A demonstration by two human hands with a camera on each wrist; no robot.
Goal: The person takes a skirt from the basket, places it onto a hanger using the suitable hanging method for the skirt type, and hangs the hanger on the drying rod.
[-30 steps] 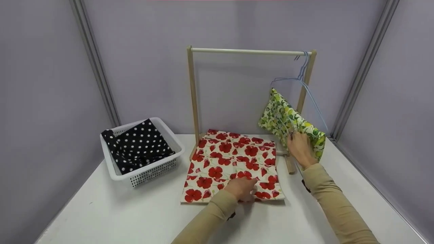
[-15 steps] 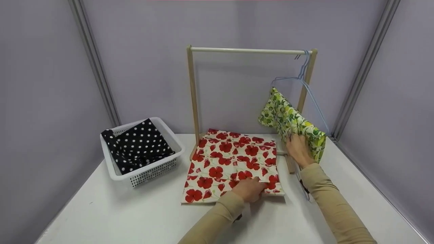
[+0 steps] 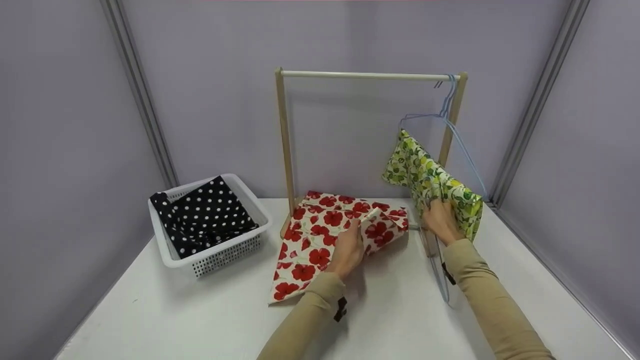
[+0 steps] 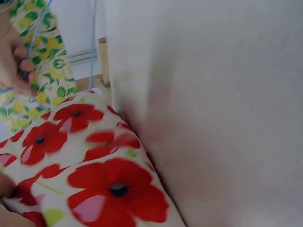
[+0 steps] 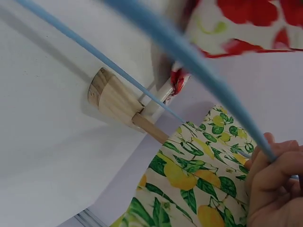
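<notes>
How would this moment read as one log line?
left hand: holds red-flowered cloth, edge raised; right hand: grips blue hanger; lemon cloth: hanging; polka-dot cloth: in basket

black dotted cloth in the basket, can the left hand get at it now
Probably not yet: the left hand holds the red-flowered cloth. Otherwise the way looks free; the black dotted cloth lies uncovered in the basket.

"What's at the left of the desk [image 3: 175, 320]?"
"A white, perforated basket [image 3: 227, 257], with a black polka-dot cloth [image 3: 207, 215] lying in it."
"And behind?"
"A pale wall [image 3: 200, 100], with grey metal posts [image 3: 145, 100] at both corners."
</notes>
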